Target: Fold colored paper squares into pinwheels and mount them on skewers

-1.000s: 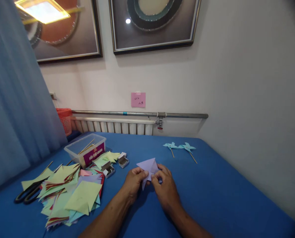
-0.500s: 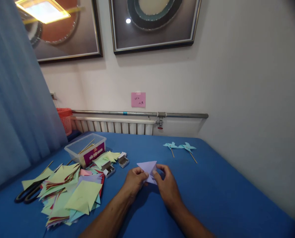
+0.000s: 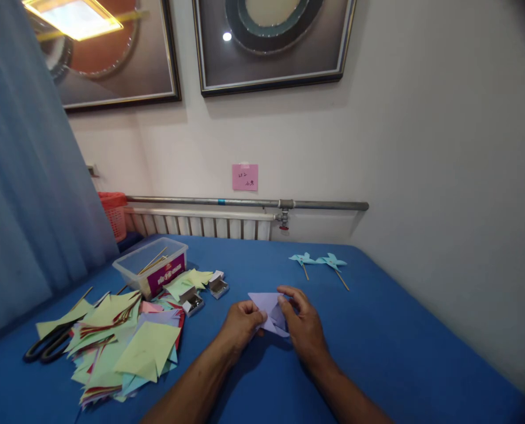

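A small lilac sheet of paper [image 3: 270, 310], partly folded, lies low over the blue table [image 3: 377, 341] between my two hands. My left hand [image 3: 240, 325] pinches its left edge with thumb and forefinger. My right hand [image 3: 302, 323] curls over its right side, fingers pressing a flap down. Part of the sheet is hidden under my right fingers.
A loose heap of coloured paper squares [image 3: 125, 344] covers the left of the table, with black scissors [image 3: 46, 344] beside it. Behind stand a clear plastic box of wooden sticks [image 3: 153, 270] and two small open boxes [image 3: 205, 293]. Two light blue paper pinwheels [image 3: 319, 262] lie far right.
The lilac sheet has dropped from a raised, tilted pose to nearly flat. My right hand has shifted up over its right side; my left hand has barely moved.
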Tool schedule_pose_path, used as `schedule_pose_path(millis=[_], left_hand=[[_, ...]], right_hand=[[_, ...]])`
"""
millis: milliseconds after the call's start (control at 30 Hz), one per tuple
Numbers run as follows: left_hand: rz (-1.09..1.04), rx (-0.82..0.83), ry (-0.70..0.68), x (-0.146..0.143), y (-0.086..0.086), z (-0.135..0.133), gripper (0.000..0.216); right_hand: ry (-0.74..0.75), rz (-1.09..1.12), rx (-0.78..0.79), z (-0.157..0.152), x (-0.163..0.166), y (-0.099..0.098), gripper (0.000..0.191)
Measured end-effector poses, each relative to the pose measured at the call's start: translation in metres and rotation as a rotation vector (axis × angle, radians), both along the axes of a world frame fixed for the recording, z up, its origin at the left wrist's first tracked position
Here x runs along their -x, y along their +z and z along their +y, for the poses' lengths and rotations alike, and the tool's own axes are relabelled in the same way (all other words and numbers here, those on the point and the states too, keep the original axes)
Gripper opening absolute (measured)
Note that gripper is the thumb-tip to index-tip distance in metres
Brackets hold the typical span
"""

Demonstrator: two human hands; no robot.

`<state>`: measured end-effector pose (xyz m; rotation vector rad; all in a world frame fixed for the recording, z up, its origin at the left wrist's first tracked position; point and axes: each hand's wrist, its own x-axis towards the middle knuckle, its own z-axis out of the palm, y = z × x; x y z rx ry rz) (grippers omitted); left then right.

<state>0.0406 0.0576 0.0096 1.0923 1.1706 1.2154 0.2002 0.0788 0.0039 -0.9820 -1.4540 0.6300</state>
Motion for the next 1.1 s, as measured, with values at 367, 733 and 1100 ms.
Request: schedule_pose_path(millis=[367,733,1100], left_hand=[[-0.004,-0.004,0.018,-0.001,0.002,-0.001,0.034],[-0.063,0.072,0.074,-0.002,0.012,-0.006,0.014],[0.014,0.084,0.041,0.003,0.02,-0.009,0.005]], right_hand=[[0.062,-0.175,0.007,-0.006,0.001,0.008,0.011],[-0.04,-0.594,-0.421,-0.017,-0.002,0.01,0.016],[0.28,-0.572,-0.225,-0.015,-0.009,0.018,0.033]])
